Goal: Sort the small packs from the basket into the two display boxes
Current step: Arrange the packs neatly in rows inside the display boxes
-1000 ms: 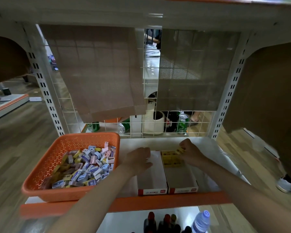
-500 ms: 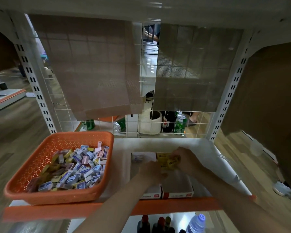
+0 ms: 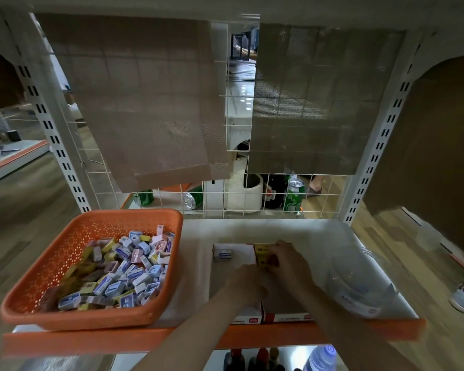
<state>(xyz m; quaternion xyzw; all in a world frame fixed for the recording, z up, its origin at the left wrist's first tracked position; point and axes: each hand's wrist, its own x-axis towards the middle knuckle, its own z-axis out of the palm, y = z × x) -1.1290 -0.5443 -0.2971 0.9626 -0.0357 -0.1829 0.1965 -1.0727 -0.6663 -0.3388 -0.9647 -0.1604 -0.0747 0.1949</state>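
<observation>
Left hand (image 3: 248, 283) has drawn back from the white pack (image 3: 223, 254) — grip unclear — right hand (image 3: 289, 262) stays clamped on yellow packs (image 3: 263, 257).

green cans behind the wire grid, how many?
3. Left can partly under the brown sheet; tipped can lying left of the white container; upright can at the right. The sheets may hide more.

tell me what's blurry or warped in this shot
Head view: motion blur smears the left hand and the near ends of the display boxes; the right hand is soft-edged; packs in the basket stay fairly crisp; the wide lens bows the shelf uprights; glare whitens the floor behind the wire grid.
</observation>
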